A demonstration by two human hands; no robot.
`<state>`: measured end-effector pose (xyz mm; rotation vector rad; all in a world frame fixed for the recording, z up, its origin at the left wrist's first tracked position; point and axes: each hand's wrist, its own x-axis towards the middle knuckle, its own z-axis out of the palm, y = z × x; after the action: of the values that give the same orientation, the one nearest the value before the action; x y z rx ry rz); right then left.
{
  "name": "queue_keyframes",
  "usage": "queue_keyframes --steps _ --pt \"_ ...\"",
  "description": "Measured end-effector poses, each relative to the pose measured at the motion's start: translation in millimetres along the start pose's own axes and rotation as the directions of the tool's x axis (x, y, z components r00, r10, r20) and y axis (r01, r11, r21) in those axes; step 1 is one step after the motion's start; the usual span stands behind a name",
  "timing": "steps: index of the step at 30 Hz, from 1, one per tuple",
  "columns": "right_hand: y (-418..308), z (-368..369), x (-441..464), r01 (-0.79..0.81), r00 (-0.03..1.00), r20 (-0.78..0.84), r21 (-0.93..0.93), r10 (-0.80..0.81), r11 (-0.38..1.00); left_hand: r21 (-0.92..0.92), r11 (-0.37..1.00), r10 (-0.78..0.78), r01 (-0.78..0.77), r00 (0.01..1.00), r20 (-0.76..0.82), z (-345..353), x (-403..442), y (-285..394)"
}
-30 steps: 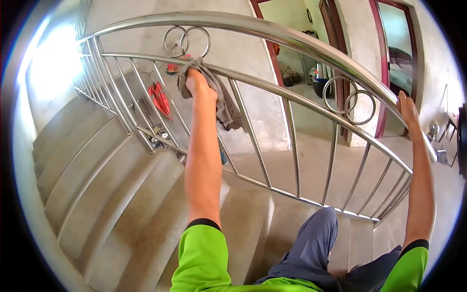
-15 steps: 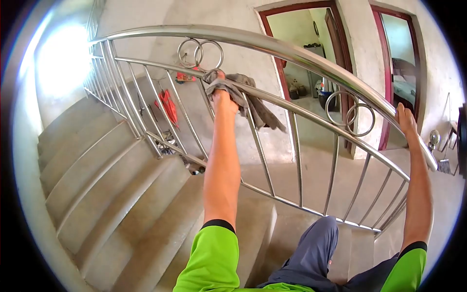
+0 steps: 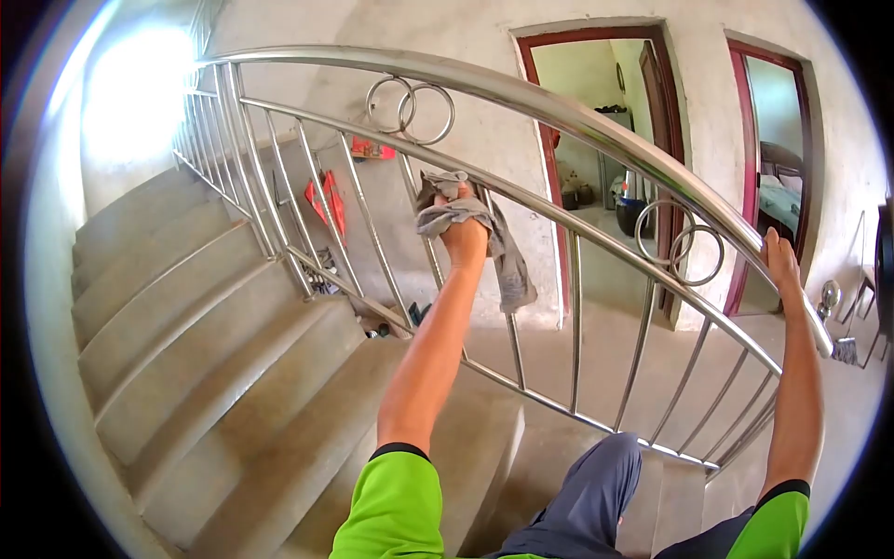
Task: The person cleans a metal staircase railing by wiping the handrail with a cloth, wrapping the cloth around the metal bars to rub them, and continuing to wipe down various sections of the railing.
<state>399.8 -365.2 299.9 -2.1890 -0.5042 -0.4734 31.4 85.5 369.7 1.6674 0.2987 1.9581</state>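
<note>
A grey cloth [image 3: 515, 270] is wrapped around the fingers of my left hand [image 3: 463, 228], which is closed on it just below the middle rail [image 3: 531, 197] of the metal railing, by the upright bars. One end of the cloth hangs down to the right. Out at the right, my right hand [image 3: 780, 256] is closed around the lower part of the thick top handrail [image 3: 596, 121]. Pairs of metal rings [image 3: 429, 115] sit between the two rails.
Concrete stairs [image 3: 242, 345] curve up to the left. Beyond the railing are a red folded umbrella [image 3: 326, 203] on the wall, two doorways, a dark bucket [image 3: 630, 216] and a standing dustpan [image 3: 845, 351]. My bent knee is low in the middle.
My left hand has moved along the middle rail to the right, then down below it with the cloth. My right hand stays on the handrail. The view has shifted slightly.
</note>
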Motion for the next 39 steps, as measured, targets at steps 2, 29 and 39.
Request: queue_keyframes --steps 2,29,39 --pt "8 10 6 0.037 0.988 -0.149 0.001 -0.036 0.999 0.107 0.964 0.239 -0.243 0.970 0.047 -13 12 25" --pt "23 15 17 0.039 0.984 -0.177 0.210 -0.002 0.977 0.089 0.990 0.026 -0.107 0.773 0.634 23 179 59" --pt "20 20 12 0.069 0.965 -0.260 0.130 -0.033 0.989 0.604 0.564 0.494 -0.563 0.816 0.299 28 105 14"
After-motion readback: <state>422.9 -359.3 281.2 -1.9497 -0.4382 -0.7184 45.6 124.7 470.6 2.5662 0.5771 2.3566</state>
